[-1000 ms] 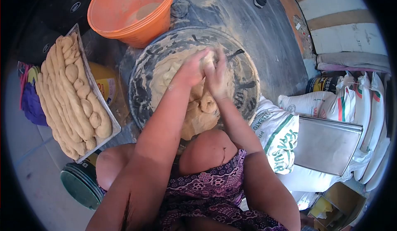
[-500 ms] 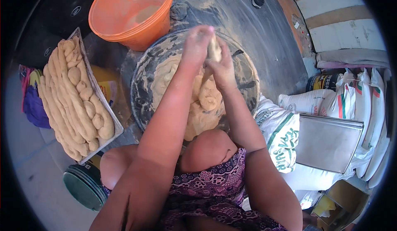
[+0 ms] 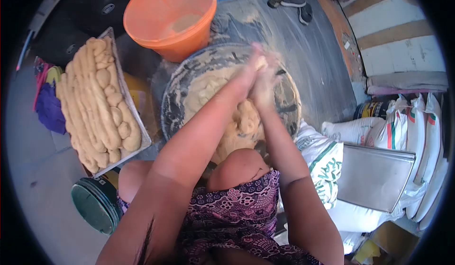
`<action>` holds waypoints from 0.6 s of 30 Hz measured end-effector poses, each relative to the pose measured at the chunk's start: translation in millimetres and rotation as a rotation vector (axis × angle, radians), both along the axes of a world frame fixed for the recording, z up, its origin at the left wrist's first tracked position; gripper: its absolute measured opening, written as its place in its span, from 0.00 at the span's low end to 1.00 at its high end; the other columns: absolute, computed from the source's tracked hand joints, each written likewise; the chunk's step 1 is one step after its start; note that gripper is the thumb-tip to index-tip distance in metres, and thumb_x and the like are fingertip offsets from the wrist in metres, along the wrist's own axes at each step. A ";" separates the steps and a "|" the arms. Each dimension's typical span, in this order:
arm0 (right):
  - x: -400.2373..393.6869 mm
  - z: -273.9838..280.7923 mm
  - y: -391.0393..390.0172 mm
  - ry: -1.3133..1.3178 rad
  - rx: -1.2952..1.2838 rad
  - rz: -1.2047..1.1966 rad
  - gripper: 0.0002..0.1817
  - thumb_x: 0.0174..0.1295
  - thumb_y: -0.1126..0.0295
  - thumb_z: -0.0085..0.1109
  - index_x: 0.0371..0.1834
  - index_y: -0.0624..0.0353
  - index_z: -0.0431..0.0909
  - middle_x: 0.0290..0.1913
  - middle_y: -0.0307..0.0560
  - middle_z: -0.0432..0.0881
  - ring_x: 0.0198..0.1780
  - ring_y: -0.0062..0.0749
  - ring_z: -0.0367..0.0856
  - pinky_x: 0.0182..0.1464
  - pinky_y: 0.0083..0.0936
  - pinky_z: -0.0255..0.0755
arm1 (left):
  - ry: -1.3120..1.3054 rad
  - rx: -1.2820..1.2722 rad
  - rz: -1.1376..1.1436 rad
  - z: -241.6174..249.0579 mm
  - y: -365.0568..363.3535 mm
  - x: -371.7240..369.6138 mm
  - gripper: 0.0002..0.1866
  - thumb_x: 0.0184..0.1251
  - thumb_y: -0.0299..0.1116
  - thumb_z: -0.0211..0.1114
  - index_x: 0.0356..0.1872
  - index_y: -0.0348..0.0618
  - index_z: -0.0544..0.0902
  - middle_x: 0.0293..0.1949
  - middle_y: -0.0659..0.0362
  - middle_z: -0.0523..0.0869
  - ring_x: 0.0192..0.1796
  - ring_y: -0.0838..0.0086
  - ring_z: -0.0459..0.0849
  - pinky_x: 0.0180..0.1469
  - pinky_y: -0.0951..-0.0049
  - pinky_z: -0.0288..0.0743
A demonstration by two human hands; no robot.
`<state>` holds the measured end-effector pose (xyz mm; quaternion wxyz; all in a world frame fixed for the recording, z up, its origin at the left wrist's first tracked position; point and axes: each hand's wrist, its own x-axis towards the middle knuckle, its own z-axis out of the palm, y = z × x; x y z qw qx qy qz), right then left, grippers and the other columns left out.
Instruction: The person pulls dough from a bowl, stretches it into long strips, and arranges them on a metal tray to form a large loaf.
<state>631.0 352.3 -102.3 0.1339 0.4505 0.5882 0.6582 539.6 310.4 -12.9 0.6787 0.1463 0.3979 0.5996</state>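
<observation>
Over the far side of a wide round basin (image 3: 166,96), my left hand (image 3: 251,70) and my right hand (image 3: 267,77) are pressed together, palm to palm, and blurred by motion. A pale bit of dough (image 3: 261,63) shows between them, mostly hidden by the fingers. Below my hands a lump of dough (image 3: 247,117) rests in the basin, with loose flour (image 3: 201,87) spread to its left. On the left, a tray (image 3: 129,92) holds several long rolls of dough (image 3: 95,104) and some rounded pieces.
Stacked orange tubs (image 3: 170,16) stand behind the basin. Dark green buckets (image 3: 95,205) are at the lower left. White sacks (image 3: 322,165) and a metal tray (image 3: 374,175) lie at the right. Shoes (image 3: 294,2) sit near the blue drawer at the back.
My hands have come flatter together around the dough, which shows less between them. The whole view has shifted, so the surroundings appear slightly lower and farther right.
</observation>
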 end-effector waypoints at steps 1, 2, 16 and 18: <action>-3.3 10.1 -2.6 0.471 -0.188 0.057 0.28 0.72 0.52 0.28 0.73 0.46 0.42 0.72 0.54 0.47 0.74 0.39 0.39 0.71 0.32 0.37 | 0.028 0.020 0.012 4.9 3.3 -1.1 0.39 0.61 0.67 0.47 0.55 0.38 0.74 0.50 0.50 0.78 0.50 0.68 0.76 0.51 0.68 0.71; -5.4 23.8 -3.6 0.497 -0.170 0.074 0.28 0.72 0.52 0.28 0.73 0.46 0.42 0.72 0.54 0.47 0.74 0.39 0.39 0.71 0.32 0.37 | 0.381 0.038 -0.259 16.6 6.1 -1.9 0.34 0.62 0.62 0.51 0.52 0.38 0.75 0.42 0.53 0.79 0.40 0.73 0.76 0.41 0.73 0.72; 31.4 36.2 -85.3 2.043 -1.495 0.984 0.12 0.56 0.61 0.59 0.34 0.58 0.73 0.25 0.42 0.75 0.20 0.31 0.75 0.23 0.29 0.69 | 0.657 0.523 0.445 300.8 -50.6 -67.6 0.16 0.67 0.49 0.52 0.32 0.45 0.73 0.20 0.66 0.70 0.18 0.83 0.67 0.18 0.80 0.62; 30.5 100.3 -58.7 2.652 -2.185 0.488 0.16 0.58 0.56 0.58 0.38 0.56 0.73 0.24 0.39 0.73 0.18 0.26 0.72 0.20 0.23 0.67 | 0.793 0.043 -0.050 266.8 -80.3 -67.3 0.25 0.60 0.59 0.58 0.34 0.43 0.79 0.24 0.67 0.76 0.23 0.82 0.74 0.24 0.78 0.68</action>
